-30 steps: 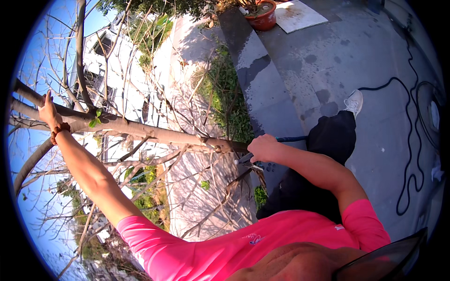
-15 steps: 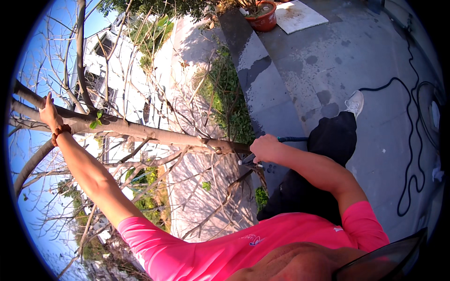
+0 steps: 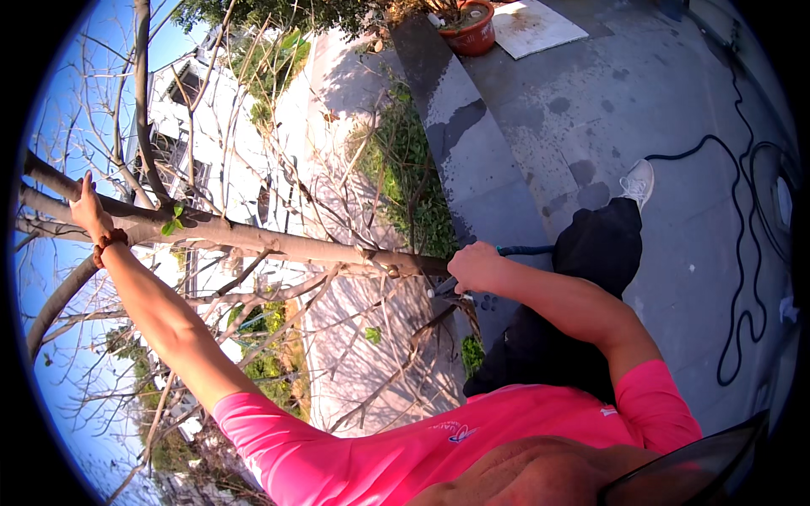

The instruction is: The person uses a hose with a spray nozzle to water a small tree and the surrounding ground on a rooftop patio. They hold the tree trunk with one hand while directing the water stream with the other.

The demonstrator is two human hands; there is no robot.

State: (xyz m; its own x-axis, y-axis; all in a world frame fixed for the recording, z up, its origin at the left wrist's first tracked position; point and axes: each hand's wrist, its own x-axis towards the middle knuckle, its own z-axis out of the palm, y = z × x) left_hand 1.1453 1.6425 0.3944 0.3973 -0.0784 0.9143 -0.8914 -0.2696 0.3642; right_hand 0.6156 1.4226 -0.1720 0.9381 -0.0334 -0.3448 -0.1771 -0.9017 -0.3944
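Observation:
My left hand (image 3: 89,211) reaches far out at the left and grips a thick tree branch (image 3: 278,243), one digit pointing up over the bark. Its other fingers are partly hidden. A brown bead bracelet (image 3: 110,242) circles that wrist. At the branch's near end, by the ledge, my right hand (image 3: 477,268) is closed in a fist around a tool. Of the tool I see a dark teal handle or cord (image 3: 525,250) behind the fist and a dark grey part (image 3: 445,288) in front; its kind is unclear. A few green leaves (image 3: 173,221) sprout from the branch.
A grey ledge (image 3: 477,156) runs beside the tiled floor (image 3: 540,101); beyond it lie shrubs (image 3: 409,185) and a paved path below. Thin bare branches (image 3: 253,337) spread around my left arm. Black cable (image 3: 736,253) loops at right. A potted plant (image 3: 471,38) and white board (image 3: 540,29) lie ahead.

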